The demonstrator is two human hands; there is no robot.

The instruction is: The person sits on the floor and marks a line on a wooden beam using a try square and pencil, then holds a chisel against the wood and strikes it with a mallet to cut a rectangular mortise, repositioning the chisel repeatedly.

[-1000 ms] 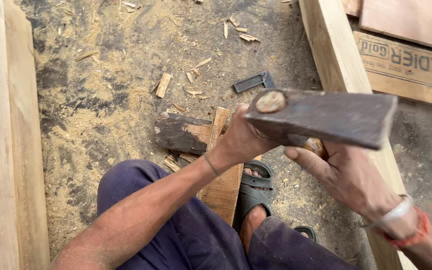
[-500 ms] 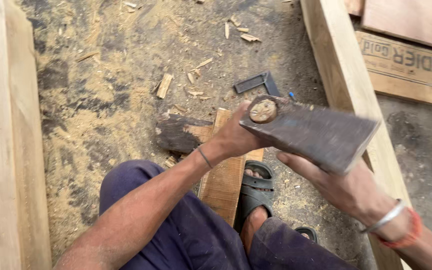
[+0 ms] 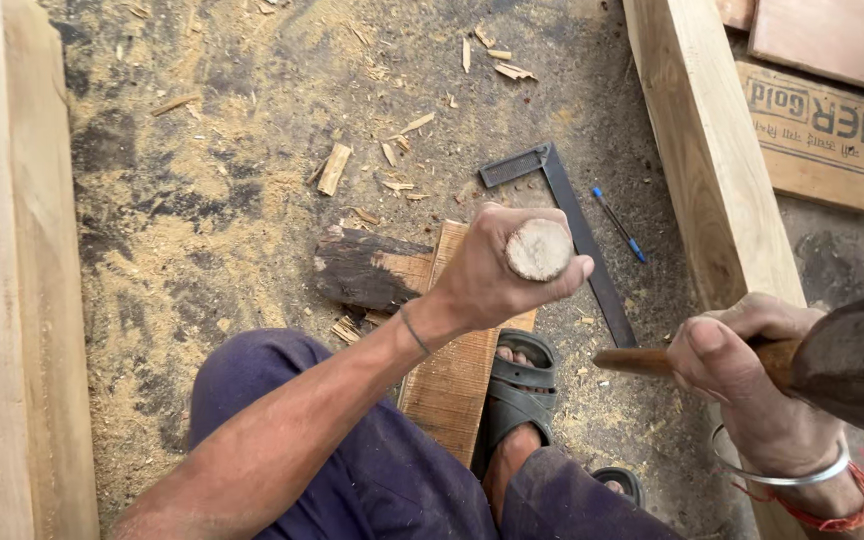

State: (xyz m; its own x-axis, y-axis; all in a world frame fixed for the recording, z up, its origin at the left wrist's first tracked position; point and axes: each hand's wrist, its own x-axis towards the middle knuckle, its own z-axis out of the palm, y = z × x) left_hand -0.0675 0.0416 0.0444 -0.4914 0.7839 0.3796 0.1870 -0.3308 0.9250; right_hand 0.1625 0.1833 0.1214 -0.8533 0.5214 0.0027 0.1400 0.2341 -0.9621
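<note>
Wooden peg, round-ended and pale, stands upright in our left hand; only its cut end shows, the shaft is hidden inside the fist. That hand is closed tight around it, held above a short plank that lies on the sawdust-covered floor and rests at its far end on a dark, bark-edged block.

Our right hand is wrapped around a wooden handle whose near end pokes out toward the peg. The dark tool head runs off the right edge, so we cannot make out its full shape.

A sandalled foot sits just beside the plank, partly covered by our knees. A metal try square and a blue pen lie beyond the left hand; the square's blade passes behind the fist. Long timber beams flank the scene, both cut off by the frame. No containers are visible.
</note>
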